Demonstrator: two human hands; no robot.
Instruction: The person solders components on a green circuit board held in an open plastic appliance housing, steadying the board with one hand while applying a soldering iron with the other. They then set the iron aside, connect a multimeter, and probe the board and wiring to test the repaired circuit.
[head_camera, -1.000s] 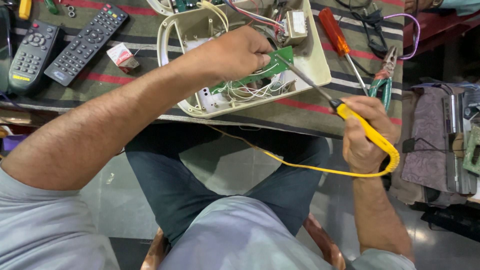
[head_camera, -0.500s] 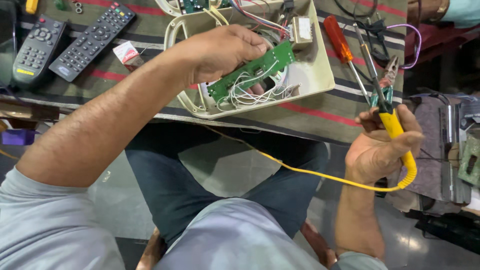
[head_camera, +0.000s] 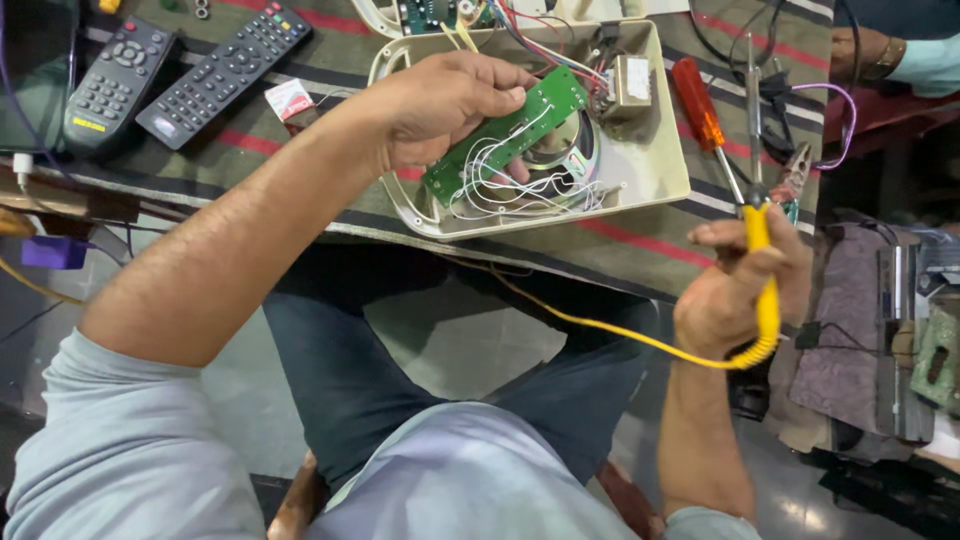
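Circuit board (head_camera: 505, 135): green, long and narrow, tilted up out of the casing, dotted with solder points; thin white wires trailing from its underside.
Left hand (head_camera: 440, 100): fingers curled and pinching the upper edge of the circuit board, held above the casing.
Right hand (head_camera: 735, 290): closed around the yellow soldering iron (head_camera: 760, 265), off the counter edge, well apart from the board; metal tip pointing up and away.
Yellow cord (head_camera: 600, 325): running from the iron's handle, under the counter edge, across the lap.
Casing (head_camera: 655, 175): cream plastic shell lying open on the striped cloth (head_camera: 640, 245); inside, a round speaker (head_camera: 560, 150), a loose tangle of white wires, a small boxy part, possibly a transformer (head_camera: 628, 85).
Beside casing: orange-handled screwdriver (head_camera: 700, 110), pliers (head_camera: 795, 180) partly hidden behind the iron.
Far left of counter: two black remote controls (head_camera: 170, 70), side by side.
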